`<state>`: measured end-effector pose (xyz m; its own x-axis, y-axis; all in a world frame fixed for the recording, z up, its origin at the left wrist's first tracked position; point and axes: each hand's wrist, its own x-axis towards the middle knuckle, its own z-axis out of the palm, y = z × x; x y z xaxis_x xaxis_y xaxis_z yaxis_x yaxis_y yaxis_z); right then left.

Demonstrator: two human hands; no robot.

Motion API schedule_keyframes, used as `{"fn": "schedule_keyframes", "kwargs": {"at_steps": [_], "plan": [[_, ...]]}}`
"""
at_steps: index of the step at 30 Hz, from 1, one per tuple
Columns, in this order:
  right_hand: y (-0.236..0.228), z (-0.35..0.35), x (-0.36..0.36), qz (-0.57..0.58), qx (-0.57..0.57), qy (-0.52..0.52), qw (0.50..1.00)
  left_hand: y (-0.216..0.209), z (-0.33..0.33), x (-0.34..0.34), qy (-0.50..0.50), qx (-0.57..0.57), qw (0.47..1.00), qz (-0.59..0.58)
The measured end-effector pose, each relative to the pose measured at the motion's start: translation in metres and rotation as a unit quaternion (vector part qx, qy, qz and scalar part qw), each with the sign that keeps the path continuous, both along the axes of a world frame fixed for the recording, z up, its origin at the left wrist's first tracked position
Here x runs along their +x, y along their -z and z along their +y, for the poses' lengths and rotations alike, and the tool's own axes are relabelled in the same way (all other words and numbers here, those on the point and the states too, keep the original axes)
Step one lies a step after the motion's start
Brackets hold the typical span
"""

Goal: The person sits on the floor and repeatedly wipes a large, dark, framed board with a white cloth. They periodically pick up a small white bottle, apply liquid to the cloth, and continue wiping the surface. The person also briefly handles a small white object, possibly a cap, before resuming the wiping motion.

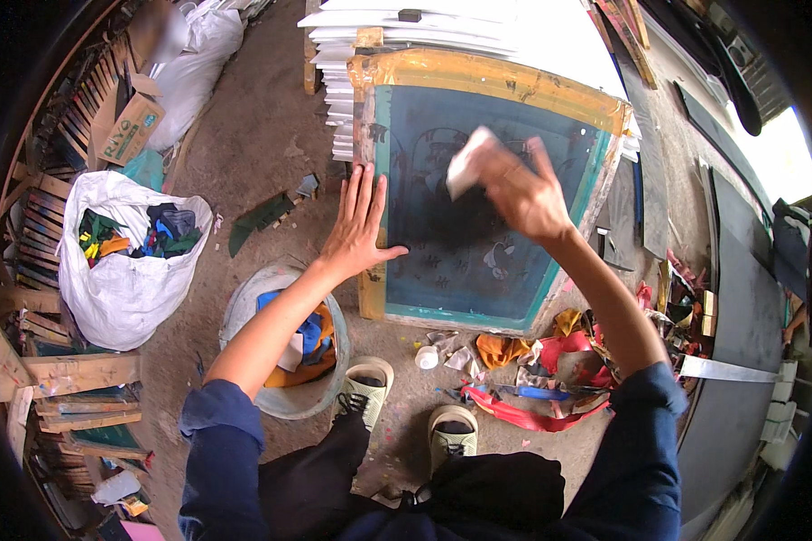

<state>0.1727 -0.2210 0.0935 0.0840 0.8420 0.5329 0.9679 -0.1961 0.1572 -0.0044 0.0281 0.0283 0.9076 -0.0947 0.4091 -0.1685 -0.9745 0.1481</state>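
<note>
Just before a stack of white sheets (336, 113), a taped wooden frame (487, 68) appears to be leaning, its dark mesh (447, 236) facing upward. The left hand (356, 233) is bracing the frame's left border, its fingers spread and clasping nothing, the thumb reaching over the mesh. The right hand (530, 200), blurred, is holding a white wad (469, 166), its fingers seemingly clamped on it; whether the wad is touching the mesh, one cannot tell. Wiping well is probably calling for a flat wad, even pressure and a firm left palm, since the frame could be shifting. Near the left forearm (284, 326), a bucket (289, 402) of cloths (312, 350) is standing, with a stuffed white sack (122, 311) farther left. Scattered rags (579, 359) and a small white container (427, 358) are lying below the frame, perhaps crowding the shoes (453, 433).
</note>
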Motion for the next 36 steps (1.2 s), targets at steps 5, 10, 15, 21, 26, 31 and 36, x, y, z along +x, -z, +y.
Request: {"fn": "schedule_keyframes", "kwargs": {"at_steps": [5,10,15,21,26,31,36], "plan": [[0.031,-0.003,-0.021,0.002,-0.153,-0.184,0.971,-0.003,-0.005,0.004,-0.001,0.002,1.0,0.012],[0.003,0.018,-0.009,0.055,0.059,0.084,0.993,-0.001,-0.003,-0.002,-0.01,0.009,0.999,0.03],[0.003,0.002,0.006,0.026,0.028,0.038,0.999,-0.005,-0.006,0.001,-0.007,0.012,1.0,0.025],[0.014,-0.016,-0.011,0.084,-0.059,-0.079,0.992,0.001,-0.008,0.003,0.0,-0.002,1.0,0.018],[0.028,-0.001,-0.021,0.12,0.021,0.048,0.991,0.002,-0.007,-0.001,-0.009,-0.003,1.0,0.011],[0.014,0.018,-0.003,0.019,0.08,0.141,0.987,-0.002,-0.008,0.003,0.005,0.001,1.0,0.022],[0.037,0.056,-0.045,0.059,0.021,-0.066,0.996,0.0,0.001,-0.001,0.052,-0.074,0.996,0.001]]}}
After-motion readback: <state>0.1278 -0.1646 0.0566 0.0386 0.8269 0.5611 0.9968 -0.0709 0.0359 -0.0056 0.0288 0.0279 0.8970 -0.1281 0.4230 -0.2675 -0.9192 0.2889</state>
